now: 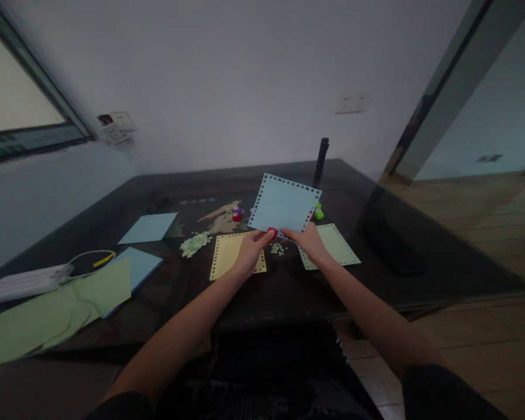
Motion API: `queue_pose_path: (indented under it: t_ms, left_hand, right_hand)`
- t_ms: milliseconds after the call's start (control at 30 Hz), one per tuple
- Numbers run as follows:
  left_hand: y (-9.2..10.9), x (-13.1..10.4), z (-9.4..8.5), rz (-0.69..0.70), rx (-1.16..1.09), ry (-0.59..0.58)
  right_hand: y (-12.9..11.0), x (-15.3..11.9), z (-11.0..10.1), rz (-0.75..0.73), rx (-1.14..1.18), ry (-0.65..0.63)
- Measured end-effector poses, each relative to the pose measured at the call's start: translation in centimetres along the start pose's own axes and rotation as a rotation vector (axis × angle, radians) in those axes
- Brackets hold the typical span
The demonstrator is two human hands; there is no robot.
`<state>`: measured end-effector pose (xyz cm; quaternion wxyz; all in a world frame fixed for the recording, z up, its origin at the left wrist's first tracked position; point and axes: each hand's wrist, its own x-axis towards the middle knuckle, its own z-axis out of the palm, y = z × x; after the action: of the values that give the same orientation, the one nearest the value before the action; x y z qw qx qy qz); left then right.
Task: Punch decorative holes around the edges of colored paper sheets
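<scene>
A light blue sheet [284, 204] with small holes punched along its edges is raised above the dark table. At its lower edge, my left hand [254, 245] pinches a small red punch [272, 232]. My right hand [308, 240] grips the same sheet at its lower right, with finger and thumb closed on the edge. Beneath my left hand lies a yellow sheet [227, 254] with punched edges. A pale green punched sheet [336, 248] lies under and beside my right hand. Small paper bits [278, 249] are scattered between the two sheets.
Paper cuttings [195, 244] are piled left of the yellow sheet. Red [237, 216] and green [318, 212] punches stand behind. Blue sheets [149, 227], green sheets [61, 309] and a white power strip [24, 284] lie left. A black upright object [321, 160] stands at the back.
</scene>
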<state>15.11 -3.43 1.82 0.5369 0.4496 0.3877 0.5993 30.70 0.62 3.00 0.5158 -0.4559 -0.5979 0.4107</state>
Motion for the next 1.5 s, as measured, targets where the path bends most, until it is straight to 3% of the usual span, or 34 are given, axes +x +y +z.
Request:
queue_pose_path:
  t_ms: [367, 700, 800, 1033, 1233, 1500]
  left_hand:
    - [0.5, -0.2, -0.1, -0.039, 0.044, -0.076]
    - [1.3, 0.2, -0.6, -0.019, 0.322, -0.178]
    - [0.8, 0.4, -1.0, 0.039, 0.507, -0.188]
    - [0.3, 0.3, -1.6, 0.337, 1.014, -0.228]
    - [0.5, 0.3, -1.6, 0.442, 1.141, -0.299]
    - [0.5, 0.3, -1.5, 0.461, 1.115, -0.319]
  right_hand:
    - [0.5, 0.1, 0.0, 0.013, 0.068, 0.022]
    - [0.1, 0.4, -0.3, 0.049, 0.207, 0.049]
    - [-0.1, 0.4, -0.3, 0.063, 0.256, 0.044]
    - [-0.5, 0.4, -0.6, 0.050, 0.265, 0.068]
    - [-0.5, 0.5, -0.6, 0.069, 0.259, 0.050]
    - [-0.5, 0.4, -0.6, 0.062, 0.249, 0.076]
